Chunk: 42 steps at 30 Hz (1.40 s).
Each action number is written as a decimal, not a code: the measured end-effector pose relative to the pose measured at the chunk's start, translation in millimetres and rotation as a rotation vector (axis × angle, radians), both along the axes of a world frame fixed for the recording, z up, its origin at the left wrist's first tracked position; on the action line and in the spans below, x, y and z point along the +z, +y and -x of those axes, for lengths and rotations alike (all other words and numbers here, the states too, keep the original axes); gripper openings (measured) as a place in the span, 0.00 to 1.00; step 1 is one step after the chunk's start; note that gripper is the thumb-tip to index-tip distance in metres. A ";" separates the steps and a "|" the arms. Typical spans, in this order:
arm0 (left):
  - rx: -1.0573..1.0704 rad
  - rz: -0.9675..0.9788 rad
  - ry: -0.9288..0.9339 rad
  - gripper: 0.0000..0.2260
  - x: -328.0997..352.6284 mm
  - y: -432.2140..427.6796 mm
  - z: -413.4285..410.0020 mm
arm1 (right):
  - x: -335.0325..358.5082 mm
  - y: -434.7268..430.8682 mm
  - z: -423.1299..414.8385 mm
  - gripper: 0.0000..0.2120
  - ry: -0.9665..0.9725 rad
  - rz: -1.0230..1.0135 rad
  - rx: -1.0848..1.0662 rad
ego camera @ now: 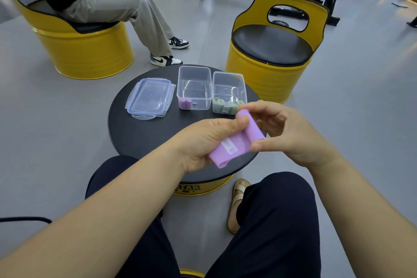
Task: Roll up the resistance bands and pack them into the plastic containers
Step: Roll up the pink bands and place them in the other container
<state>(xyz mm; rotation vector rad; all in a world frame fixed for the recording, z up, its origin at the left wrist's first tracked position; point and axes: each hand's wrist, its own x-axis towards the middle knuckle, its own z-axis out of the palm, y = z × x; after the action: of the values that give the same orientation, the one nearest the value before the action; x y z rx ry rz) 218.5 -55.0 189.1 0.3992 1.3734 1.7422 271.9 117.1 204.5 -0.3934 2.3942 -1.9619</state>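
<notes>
Inside containers (194, 74): purple rolls (185, 103) left, green rolls (228, 103) right.

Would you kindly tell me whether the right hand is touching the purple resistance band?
Touching. The head view shows the right hand pinching the rolled end of the purple resistance band while the left hand grips its flat part.

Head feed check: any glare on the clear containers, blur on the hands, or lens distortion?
Head view: soft even light, only mild reflections on the left container and right container; left hand, right hand and purple band are reasonably sharp; wide-angle stretch enlarges the forearms at the frame's bottom.
</notes>
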 end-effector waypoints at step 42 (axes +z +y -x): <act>-0.041 0.202 0.177 0.12 -5.5 -2.0 0.5 | 13.1 23.1 5.2 0.24 -0.063 -0.466 0.239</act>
<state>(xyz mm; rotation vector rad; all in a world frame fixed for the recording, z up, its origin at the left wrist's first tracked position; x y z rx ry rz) 218.0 -57.0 183.6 0.4744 1.6387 1.5463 266.7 140.1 217.6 -0.5505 2.5177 -1.2532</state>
